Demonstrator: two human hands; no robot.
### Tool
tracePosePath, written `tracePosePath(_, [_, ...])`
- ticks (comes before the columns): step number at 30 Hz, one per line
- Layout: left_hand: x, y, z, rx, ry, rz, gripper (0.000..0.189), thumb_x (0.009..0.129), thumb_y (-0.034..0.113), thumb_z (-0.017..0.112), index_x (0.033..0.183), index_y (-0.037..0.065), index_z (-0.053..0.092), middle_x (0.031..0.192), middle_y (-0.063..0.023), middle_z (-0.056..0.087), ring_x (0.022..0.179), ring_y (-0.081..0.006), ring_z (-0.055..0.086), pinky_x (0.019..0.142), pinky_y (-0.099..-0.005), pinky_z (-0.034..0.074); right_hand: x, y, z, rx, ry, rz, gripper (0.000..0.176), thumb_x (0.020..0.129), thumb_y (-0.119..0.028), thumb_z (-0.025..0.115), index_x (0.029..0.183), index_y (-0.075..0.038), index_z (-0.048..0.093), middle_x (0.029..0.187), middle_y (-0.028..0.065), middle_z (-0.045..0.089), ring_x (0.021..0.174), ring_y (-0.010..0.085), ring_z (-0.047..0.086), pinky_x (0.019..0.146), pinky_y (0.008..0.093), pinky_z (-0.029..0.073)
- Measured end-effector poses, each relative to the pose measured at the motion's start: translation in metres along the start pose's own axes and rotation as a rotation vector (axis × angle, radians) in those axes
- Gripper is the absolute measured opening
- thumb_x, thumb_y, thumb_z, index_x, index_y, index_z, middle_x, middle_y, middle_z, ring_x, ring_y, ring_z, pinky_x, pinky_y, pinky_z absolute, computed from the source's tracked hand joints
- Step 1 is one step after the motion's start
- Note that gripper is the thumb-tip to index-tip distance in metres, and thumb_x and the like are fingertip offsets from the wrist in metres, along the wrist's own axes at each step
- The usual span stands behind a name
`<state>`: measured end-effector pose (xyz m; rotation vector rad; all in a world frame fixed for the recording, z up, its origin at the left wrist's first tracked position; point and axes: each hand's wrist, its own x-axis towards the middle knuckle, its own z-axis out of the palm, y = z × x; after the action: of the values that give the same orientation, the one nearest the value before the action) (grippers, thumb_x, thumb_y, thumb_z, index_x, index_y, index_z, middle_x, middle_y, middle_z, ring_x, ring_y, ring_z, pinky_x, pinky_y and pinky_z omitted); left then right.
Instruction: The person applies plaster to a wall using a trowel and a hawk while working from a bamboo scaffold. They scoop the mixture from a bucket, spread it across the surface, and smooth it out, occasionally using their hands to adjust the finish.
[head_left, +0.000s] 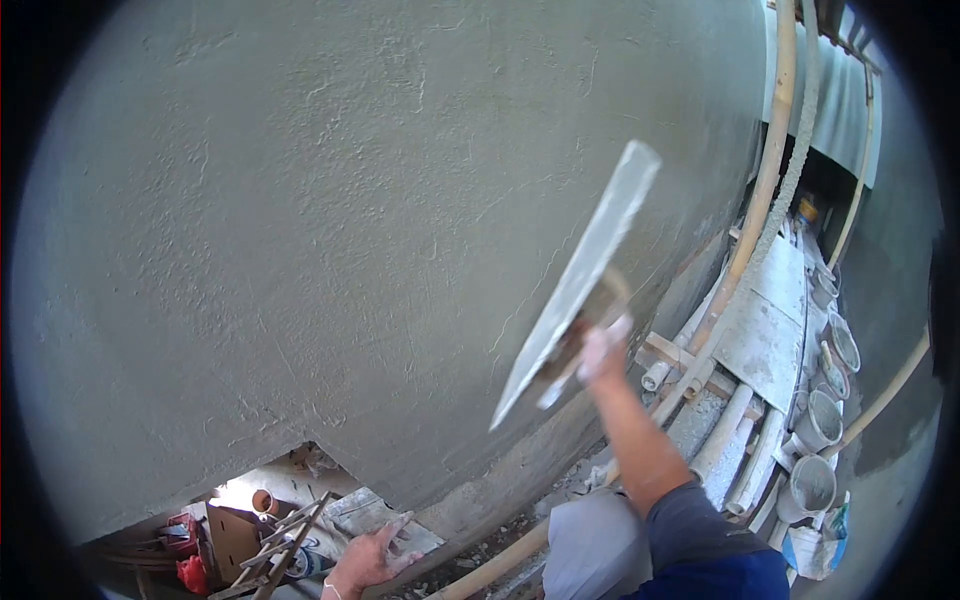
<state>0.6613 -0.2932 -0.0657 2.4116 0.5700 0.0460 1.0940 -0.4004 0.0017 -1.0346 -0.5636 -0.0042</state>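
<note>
My right hand (604, 352) is closed round the handle of a long plastering trowel (588, 268). Its pale, mortar-smeared blade tilts up to the right in front of a wall (330, 220) coated in damp grey plaster. Fine ridges and wrinkled marks run across the plaster. Whitish mortar coats the fingers of this hand. Low down, near the opening at the wall's bottom edge, my left hand (368, 562) has its fingers stretched out with nothing in them; they too carry mortar.
Bamboo poles (775, 150) rise at the right beside a plank walkway (765, 340). Several buckets with mortar (806, 488) line its far side, along with a torn bag (815, 550). Below the wall opening lie a wooden ladder-like frame (290, 545) and a red container (180, 535).
</note>
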Motion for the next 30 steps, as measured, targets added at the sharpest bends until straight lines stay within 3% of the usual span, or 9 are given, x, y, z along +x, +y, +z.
tracePosePath(2, [0.005,-0.020,0.011,-0.035,-0.027,-0.027,0.067,0.076,0.041,0.071,0.126,0.002,0.048,0.090,-0.0194,0.067,0.087,-0.0341,0.065,0.077,-0.0383,0.052,0.053,-0.017,-0.032,-0.016,0.109,-0.053,0.055,0.078,-0.002,0.041,0.132,0.000,0.032,0.119,0.0177,0.048,0.104,0.0262,0.053,0.091,0.0368,0.047])
tracePosePath(3, [0.007,-0.027,0.014,-0.024,-0.040,-0.053,0.067,0.076,0.042,0.070,0.126,0.003,0.048,0.090,-0.0194,0.067,0.087,-0.0344,0.065,0.077,-0.0383,0.052,0.079,-0.018,-0.049,-0.240,0.243,-0.135,0.035,0.079,-0.005,0.053,0.114,0.002,0.049,0.107,0.0161,0.055,0.092,0.0252,0.057,0.080,0.0355,0.049])
tracePosePath(5, [0.010,-0.038,0.018,-0.003,-0.066,-0.108,0.068,0.076,0.043,0.070,0.127,0.004,0.048,0.091,-0.0193,0.067,0.087,-0.0349,0.065,0.077,-0.0382,0.051,0.118,-0.051,-0.064,-0.290,0.225,-0.075,0.023,0.078,-0.004,0.058,0.100,-0.001,0.051,0.083,0.0092,0.058,0.066,0.0179,0.058,0.054,0.0309,0.049])
tracePosePath(6, [0.012,-0.039,0.018,0.049,-0.076,-0.123,0.068,0.076,0.044,0.069,0.127,0.004,0.048,0.091,-0.0190,0.067,0.086,-0.0349,0.065,0.077,-0.0382,0.052,0.150,-0.042,-0.082,-0.250,0.240,-0.106,0.015,0.078,-0.002,0.061,0.088,-0.004,0.050,0.065,0.0033,0.053,0.048,0.0115,0.050,0.039,0.0273,0.041])
tracePosePath(10, [0.017,-0.040,0.024,0.153,-0.065,-0.123,0.067,0.077,0.047,0.067,0.127,0.007,0.049,0.090,-0.0180,0.067,0.085,-0.0345,0.065,0.075,-0.0386,0.052,0.219,-0.031,-0.106,-0.198,0.254,0.155,0.007,0.081,-0.013,0.059,0.080,-0.007,0.057,0.059,0.0017,0.047,0.045,0.0141,0.048,0.040,0.0310,0.043])
tracePosePath(17, [0.026,-0.052,0.029,0.210,-0.047,-0.070,0.065,0.077,0.047,0.066,0.126,0.008,0.050,0.091,-0.0153,0.067,0.082,-0.0326,0.066,0.072,-0.0384,0.053,0.256,-0.034,-0.075,-0.096,0.152,0.229,0.009,0.080,-0.013,0.054,0.073,-0.010,0.054,0.055,0.0017,0.044,0.043,0.0150,0.046,0.039,0.0323,0.042])
tracePosePath(24, [0.020,-0.072,0.021,0.161,-0.060,-0.025,0.065,0.077,0.049,0.066,0.126,0.009,0.051,0.091,-0.0150,0.066,0.079,-0.0311,0.066,0.071,-0.0380,0.053,0.211,-0.112,0.023,-0.136,-0.017,-0.044,0.005,0.075,-0.009,0.059,0.073,-0.005,0.056,0.058,0.0036,0.051,0.044,0.0130,0.047,0.039,0.0283,0.040])
tracePosePath(27, [0.023,-0.079,0.018,0.077,-0.104,-0.007,0.065,0.080,0.053,0.059,0.128,0.011,0.048,0.085,-0.0224,0.065,0.079,-0.0383,0.064,0.074,-0.0431,0.052,0.178,-0.143,0.073,-0.222,-0.078,-0.150,0.006,0.070,-0.002,0.061,0.075,-0.003,0.057,0.059,0.0035,0.052,0.042,0.0121,0.048,0.037,0.0278,0.040])
tracePosePath(30, [0.026,-0.104,0.030,0.107,-0.003,0.132,0.068,0.075,0.049,0.067,0.128,0.011,0.050,0.092,-0.0128,0.067,0.075,-0.0297,0.066,0.070,-0.0373,0.053,0.144,-0.160,0.115,-0.296,-0.185,-0.240,0.014,0.068,-0.001,0.064,0.080,0.000,0.056,0.062,0.0036,0.054,0.043,0.0108,0.049,0.038,0.0274,0.042])
